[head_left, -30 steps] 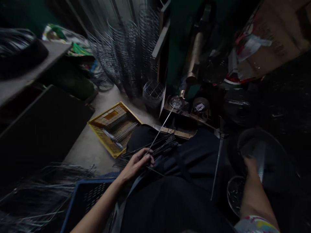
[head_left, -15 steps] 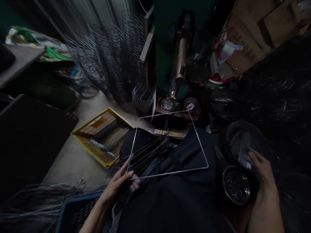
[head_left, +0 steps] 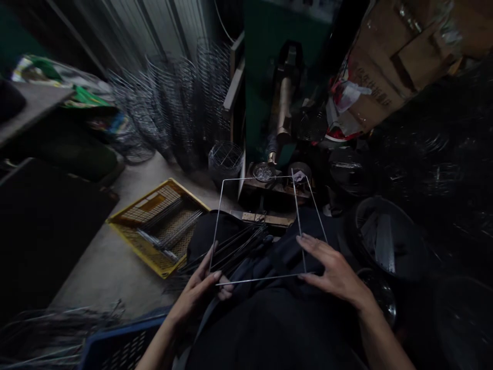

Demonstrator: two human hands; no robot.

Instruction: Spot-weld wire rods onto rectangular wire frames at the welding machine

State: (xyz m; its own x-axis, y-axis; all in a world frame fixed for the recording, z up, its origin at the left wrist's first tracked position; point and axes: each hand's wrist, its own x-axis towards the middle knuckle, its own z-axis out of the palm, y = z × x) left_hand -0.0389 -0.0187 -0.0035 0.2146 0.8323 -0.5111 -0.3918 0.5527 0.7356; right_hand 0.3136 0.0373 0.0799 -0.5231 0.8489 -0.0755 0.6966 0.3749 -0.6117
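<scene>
My left hand (head_left: 202,285) pinches the near-left corner of a thin rectangular wire frame (head_left: 219,210), which is held out over my lap. My right hand (head_left: 333,264) has a straight metal wire (head_left: 298,210) between thumb and fingers. That wire lies across the right part of the frame, roughly in line with its side. The frame's near-right corner is hidden behind my right hand. Under the frame, several dark wire pieces (head_left: 239,239) rest on my lap. To the right of my right hand is a dark round basin (head_left: 356,226) with flat strips inside.
Ahead stands a green machine with a copper-coloured arm (head_left: 284,105) above a small dish (head_left: 264,172). A yellow crate (head_left: 165,275) holding wires is on the floor at left, a blue crate (head_left: 115,329) nearer. Wire baskets (head_left: 173,97) stack behind; a shiny bowl (head_left: 387,303) sits right.
My right hand has moved left from the basin to the frame, bringing a straight wire across it. My left hand keeps its hold on the frame's corner. The view has shifted slightly.
</scene>
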